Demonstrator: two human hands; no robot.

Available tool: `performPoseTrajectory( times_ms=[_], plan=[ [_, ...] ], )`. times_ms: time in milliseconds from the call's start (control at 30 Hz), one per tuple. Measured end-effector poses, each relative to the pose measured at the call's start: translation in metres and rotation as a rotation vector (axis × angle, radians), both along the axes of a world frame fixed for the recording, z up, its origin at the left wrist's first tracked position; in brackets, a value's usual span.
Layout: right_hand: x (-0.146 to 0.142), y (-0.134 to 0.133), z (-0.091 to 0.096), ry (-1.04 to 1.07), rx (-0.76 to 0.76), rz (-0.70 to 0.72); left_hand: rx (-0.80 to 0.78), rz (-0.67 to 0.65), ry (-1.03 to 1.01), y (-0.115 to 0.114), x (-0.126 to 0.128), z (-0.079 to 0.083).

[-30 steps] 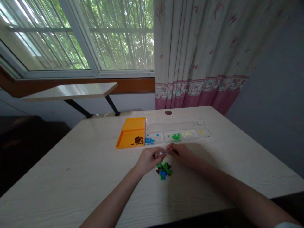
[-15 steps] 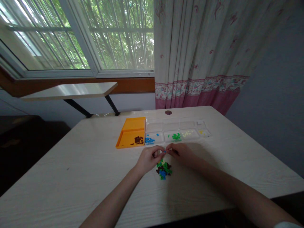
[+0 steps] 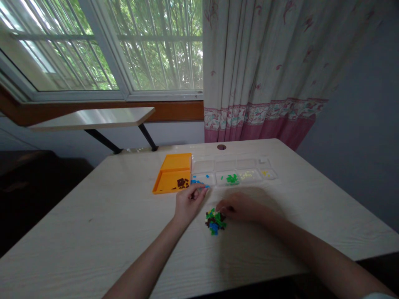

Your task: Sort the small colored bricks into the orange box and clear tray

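A small heap of green, blue and brown pieces (image 3: 214, 221) lies on the pale wooden table (image 3: 93, 232). My left hand (image 3: 188, 202) reaches toward the clear tray (image 3: 230, 171), its fingers pinched on a small blue piece right at the compartment with blue pieces (image 3: 198, 181). My right hand (image 3: 237, 207) rests on the table just right of the heap, fingers curled, fingertips touching the heap's upper edge. Whether it holds a piece is hidden.
An orange tray (image 3: 171, 178) with brown pieces sits left of the clear tray, which also holds green pieces (image 3: 232, 179) and pale yellow ones. Behind the table are a window, a shelf (image 3: 93, 118) and a curtain (image 3: 262, 66).
The hands were pinched together above the heap. Now my left hand has moved up-left to the blue compartment, and my right hand has dropped to the heap's edge.
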State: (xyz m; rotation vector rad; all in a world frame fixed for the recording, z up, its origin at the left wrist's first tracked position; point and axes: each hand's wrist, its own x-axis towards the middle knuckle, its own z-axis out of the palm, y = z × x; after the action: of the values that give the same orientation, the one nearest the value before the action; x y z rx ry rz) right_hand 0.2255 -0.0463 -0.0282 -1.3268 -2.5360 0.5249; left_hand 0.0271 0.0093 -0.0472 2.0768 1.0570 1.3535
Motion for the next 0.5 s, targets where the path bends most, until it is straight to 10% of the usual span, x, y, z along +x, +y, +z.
performPoseTrajectory(
  times_ms=[500],
  plan=[
    [-0.0001,-0.0021,0.0038,-0.025,-0.008,-0.029,0.003,0.035,-0.077,-0.0029,0.0009,0.0054]
  ],
)
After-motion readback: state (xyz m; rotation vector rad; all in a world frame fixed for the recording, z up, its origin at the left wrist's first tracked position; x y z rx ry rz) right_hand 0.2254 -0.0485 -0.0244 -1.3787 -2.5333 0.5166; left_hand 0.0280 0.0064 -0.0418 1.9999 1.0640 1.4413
